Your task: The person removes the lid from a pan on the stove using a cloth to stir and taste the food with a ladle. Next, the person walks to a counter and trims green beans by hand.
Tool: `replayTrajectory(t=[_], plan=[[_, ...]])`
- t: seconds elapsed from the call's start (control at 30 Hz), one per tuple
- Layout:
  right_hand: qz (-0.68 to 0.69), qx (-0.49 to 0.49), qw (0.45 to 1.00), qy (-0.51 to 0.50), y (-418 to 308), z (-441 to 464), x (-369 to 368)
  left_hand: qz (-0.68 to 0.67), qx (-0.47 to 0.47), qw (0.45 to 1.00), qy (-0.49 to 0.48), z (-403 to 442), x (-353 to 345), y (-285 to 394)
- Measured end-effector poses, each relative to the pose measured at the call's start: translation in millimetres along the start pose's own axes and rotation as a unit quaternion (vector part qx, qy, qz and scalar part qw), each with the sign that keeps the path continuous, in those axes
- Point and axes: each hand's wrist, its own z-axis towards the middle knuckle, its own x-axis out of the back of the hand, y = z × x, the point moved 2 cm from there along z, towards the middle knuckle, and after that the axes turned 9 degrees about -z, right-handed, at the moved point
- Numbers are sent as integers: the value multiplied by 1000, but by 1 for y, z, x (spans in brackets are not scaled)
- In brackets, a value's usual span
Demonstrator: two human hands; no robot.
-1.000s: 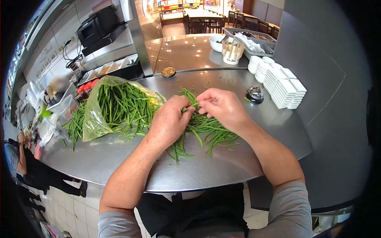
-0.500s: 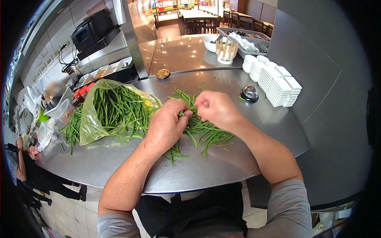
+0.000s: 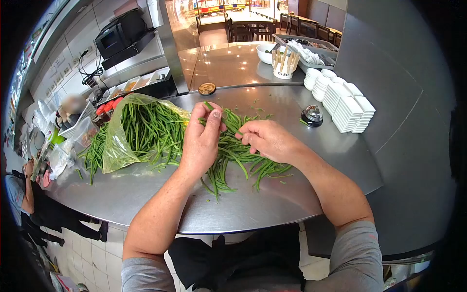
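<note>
My left hand [image 3: 203, 138] is closed, with a short piece of green bean [image 3: 208, 105] pinched between thumb and fingers. To its right, my right hand [image 3: 265, 139] is pinched at the edge of a loose pile of green beans [image 3: 234, 155]; a small green bit shows at its fingertips. The pile lies on the steel counter [image 3: 272, 204], partly hidden behind both hands. Left of my left hand, an open yellowish plastic bag [image 3: 115, 148] lies on its side, full of green beans [image 3: 146, 127] that spill out at its mouth.
A call bell [image 3: 312, 116] and stacked white dishes [image 3: 344, 107] stand at the right. Behind are a small round dish [image 3: 206, 88], a stick holder [image 3: 284, 65] and a utensil tray [image 3: 311, 48]. Jars with red lids [image 3: 108, 106] stand left. A co-worker [image 3: 48, 204] is at far left.
My hands have moved apart. The left has turned upward with a bean piece in its fingers, and the right has shifted slightly down and to the right.
</note>
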Motion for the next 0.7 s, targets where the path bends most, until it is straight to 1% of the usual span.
replayTrajectory(t=[0.07,0.17,0.2,0.23,0.3,0.37,0.4,0.43,0.47,0.5,0.53,0.63,0.7], plan=[[-29,54,997,43,13,6,0,-6,5,1000,-3,2,1,0],[-49,46,997,41,10,4,2,-22,29,999,-17,2,1,1],[-63,82,993,50,18,7,-1,-30,44,998,-21,0,1,0],[13,39,997,72,18,9,1,-51,48,997,-29,0,-1,-2],[158,-49,979,120,16,10,11,-96,54,993,-44,-2,-6,-8],[229,-60,960,151,23,11,32,-93,76,988,-98,-8,-12,-10],[250,-50,957,136,36,13,46,-89,81,986,-119,-11,-15,-12],[155,-45,980,119,28,5,51,-84,86,983,-139,-13,-17,-13],[61,-38,992,103,17,-4,58,-77,111,981,-140,-13,-16,-11],[-34,-28,995,87,11,-11,63,-100,122,980,-122,-10,-15,-14],[-115,8,992,55,21,-15,67,-123,132,978,-103,-6,-13,-19],[-270,42,962,-16,31,-7,68,-180,184,966,-27,-1,-8,-20],[-366,67,927,45,39,-10,58,-205,228,952,17,2,-6,-20]])
